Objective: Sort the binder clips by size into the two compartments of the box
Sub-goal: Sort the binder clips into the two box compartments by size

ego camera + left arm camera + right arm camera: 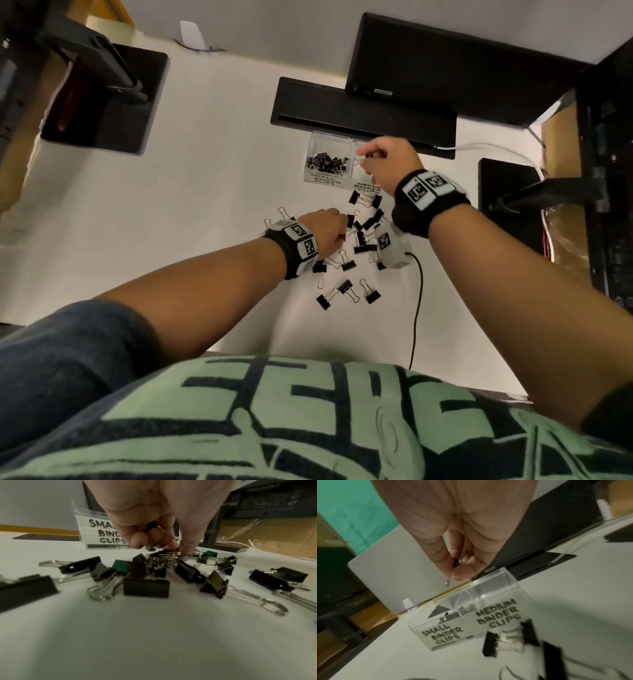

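Note:
A clear two-compartment box stands on the white table. Its left side, labelled SMALL BINDER CLIPS, holds several small black clips. My right hand hovers over the box and pinches a small binder clip, whose wire handle pokes out below the fingers. My left hand reaches down into the loose pile of black clips. Its fingertips pinch a clip's wire handle on the pile, and another small clip sits in its curled fingers.
A black monitor foot lies just behind the box, with the monitor above it. Black stands sit at the left and right. A black cable runs toward me beside three stray clips.

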{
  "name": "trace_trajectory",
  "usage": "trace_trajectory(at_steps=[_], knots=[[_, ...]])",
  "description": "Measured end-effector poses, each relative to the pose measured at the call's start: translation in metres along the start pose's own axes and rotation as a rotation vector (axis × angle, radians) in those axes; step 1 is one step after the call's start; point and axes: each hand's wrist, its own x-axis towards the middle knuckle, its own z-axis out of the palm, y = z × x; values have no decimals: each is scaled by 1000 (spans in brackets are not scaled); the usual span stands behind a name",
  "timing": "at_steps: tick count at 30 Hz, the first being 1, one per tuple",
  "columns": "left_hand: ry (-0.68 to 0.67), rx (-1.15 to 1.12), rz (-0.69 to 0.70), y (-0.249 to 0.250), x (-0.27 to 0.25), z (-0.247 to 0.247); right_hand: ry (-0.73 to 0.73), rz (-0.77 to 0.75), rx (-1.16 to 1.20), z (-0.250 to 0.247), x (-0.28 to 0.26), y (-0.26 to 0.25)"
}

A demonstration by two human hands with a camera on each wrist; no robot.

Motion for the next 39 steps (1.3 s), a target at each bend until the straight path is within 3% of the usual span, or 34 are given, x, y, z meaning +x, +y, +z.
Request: trace_trajectory(at_steps=[3, 6, 9, 12, 15, 19, 22, 27, 31, 36, 39], knots=[[100, -159, -51, -7, -4, -10, -8, -54, -102, 15, 22, -15], [281, -355, -163, -13, -6, -32, -50, -93, -186, 29, 31, -21], [406, -450, -255, -20, -2, -56, -77, -74, -155, 35, 29, -19], [464, -467, -277, -26, 8, -78, -16, -61, -60, 28, 23, -11], [447, -403, -259, -27, 22, -93, 78, -15, 90, 12, 11, 8], [317, -173, -246, -24, 48, -105, 175, 128, 203, -4, -16, 49], [186, 1, -252, -21, 62, -105, 150, 193, 121, -3, -40, 75], [134, 158, -192, -22, 67, -99, 63, 223, -62, 13, -68, 97], [168, 160, -140, -20, 61, -95, 50, 181, -116, 23, -79, 102], [439, 159, -7, -6, 39, -72, -16, 156, -147, 28, -83, 103], [369, 78, 127, 4, 25, -40, 20, 137, -135, 26, -79, 97]])
